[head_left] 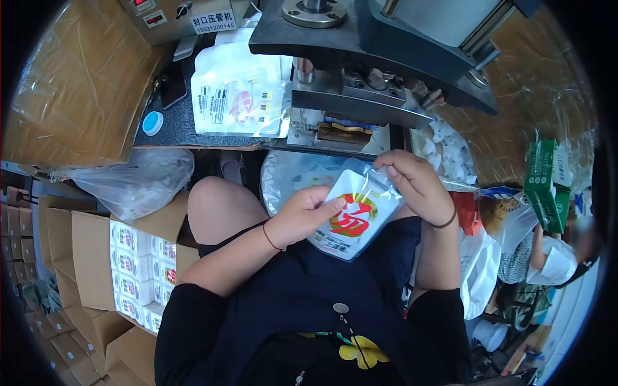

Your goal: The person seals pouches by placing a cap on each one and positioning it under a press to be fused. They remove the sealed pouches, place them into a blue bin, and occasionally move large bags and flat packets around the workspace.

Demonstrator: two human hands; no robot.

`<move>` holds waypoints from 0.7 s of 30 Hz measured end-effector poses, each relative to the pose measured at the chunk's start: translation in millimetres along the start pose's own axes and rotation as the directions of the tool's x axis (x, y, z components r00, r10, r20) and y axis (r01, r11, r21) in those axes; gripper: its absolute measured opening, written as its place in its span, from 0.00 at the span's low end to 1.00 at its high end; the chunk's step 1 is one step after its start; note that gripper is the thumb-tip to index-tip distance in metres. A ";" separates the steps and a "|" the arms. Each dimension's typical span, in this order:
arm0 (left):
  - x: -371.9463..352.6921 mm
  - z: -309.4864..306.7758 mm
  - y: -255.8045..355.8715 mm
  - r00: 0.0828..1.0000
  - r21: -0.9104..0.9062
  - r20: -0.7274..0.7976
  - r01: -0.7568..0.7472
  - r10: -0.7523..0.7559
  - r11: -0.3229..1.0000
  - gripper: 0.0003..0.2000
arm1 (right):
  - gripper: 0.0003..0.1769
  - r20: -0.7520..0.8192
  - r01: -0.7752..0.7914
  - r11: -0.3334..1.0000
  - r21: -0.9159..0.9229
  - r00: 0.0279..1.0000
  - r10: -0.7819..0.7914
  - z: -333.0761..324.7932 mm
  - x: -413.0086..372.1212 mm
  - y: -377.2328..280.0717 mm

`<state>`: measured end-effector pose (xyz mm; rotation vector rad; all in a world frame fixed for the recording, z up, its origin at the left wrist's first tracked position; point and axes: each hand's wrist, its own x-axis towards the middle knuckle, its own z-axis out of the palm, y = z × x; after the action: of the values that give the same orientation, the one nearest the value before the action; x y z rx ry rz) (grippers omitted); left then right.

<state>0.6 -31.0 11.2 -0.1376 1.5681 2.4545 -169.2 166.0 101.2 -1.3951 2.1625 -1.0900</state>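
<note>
A white pouch with clear edges, a large red character and a gold ring on its front is held tilted above my lap. My left hand grips its left side, thumb lying over the printed face. At the upper right corner my right hand has its fingers closed on the clear edge. Just beyond the pouch stands a metal press with its lower die facing me. Left of the press lies a stack of similar pouches on the dark bench.
An open carton of packed printed pouches stands at my left, near a clear plastic bag. White scraps lie right of the press. A blue-and-white lid and phone rest on the bench. Another person sits far right.
</note>
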 end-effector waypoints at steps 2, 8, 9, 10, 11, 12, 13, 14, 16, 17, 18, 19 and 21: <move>3.7 6.4 -0.6 0.997 -0.067 0.077 0.032 -0.027 0.997 0.14 | 0.15 -0.042 0.014 1.000 -0.020 0.999 -0.015 -4.3 -2.0 1.9; 20.5 -13.3 -0.8 1.000 -0.172 0.000 0.020 -0.020 0.985 0.17 | 0.17 -0.363 -0.470 0.604 -0.644 0.882 0.299 -38.1 -19.0 50.1; 24.4 -18.5 6.7 1.000 -0.198 -0.018 0.021 -0.025 0.980 0.17 | 0.17 -0.323 -0.450 0.596 -0.665 0.893 0.315 -39.8 -24.5 66.9; 28.8 -21.9 16.1 0.998 -0.192 -0.061 0.004 -0.016 0.981 0.18 | 0.16 -0.283 -0.430 0.588 -0.685 0.901 0.329 -39.3 -25.0 74.3; 33.9 -25.9 23.5 0.997 -0.197 -0.074 0.021 -0.036 0.980 0.17 | 0.16 -0.284 -0.422 0.615 -0.666 0.906 0.314 -38.1 -25.0 79.1; 38.8 -29.6 30.1 0.995 -0.201 -0.086 0.038 -0.056 0.979 0.17 | 0.16 -0.286 -0.413 0.641 -0.647 0.911 0.298 -37.0 -23.4 80.2; 40.2 -31.3 33.3 0.992 -0.208 -0.099 0.057 -0.079 0.977 0.17 | 0.15 -0.286 -0.404 0.666 -0.627 0.915 0.285 -35.2 -23.1 81.9; 40.8 -32.2 32.8 0.995 -0.214 -0.070 0.049 -0.066 0.976 0.19 | 0.15 -0.310 -0.395 0.680 -0.618 0.917 0.251 -33.2 -23.8 87.4; 44.3 -48.4 18.0 0.950 0.305 -0.287 -0.033 0.125 0.952 0.22 | 0.15 -0.364 -0.385 0.702 -0.599 0.912 0.189 -29.2 -27.4 99.3; 43.0 -58.7 11.0 0.903 0.541 -0.348 -0.027 0.253 0.840 0.23 | 0.14 -0.381 -0.385 0.707 -0.593 0.908 0.175 -29.6 -28.0 101.5; 38.1 -67.3 24.2 0.819 0.572 -0.437 -0.066 0.372 0.818 0.25 | 0.14 -0.396 -0.386 0.712 -0.586 0.903 0.164 -28.8 -29.3 103.1; 32.4 -79.1 44.0 0.714 0.604 -0.513 -0.095 0.477 0.792 0.26 | 0.13 -0.410 -0.389 0.718 -0.577 0.898 0.158 -26.8 -32.4 104.1; 21.3 -105.8 68.6 0.564 0.989 -0.057 0.145 0.824 -0.030 0.28 | 0.12 -0.476 -0.405 0.714 -0.572 0.872 0.114 -24.1 -35.2 95.2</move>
<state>-40.8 -151.4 22.7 -0.4407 3.7545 0.6440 -227.3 228.2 40.8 -1.0711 3.1626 -0.5358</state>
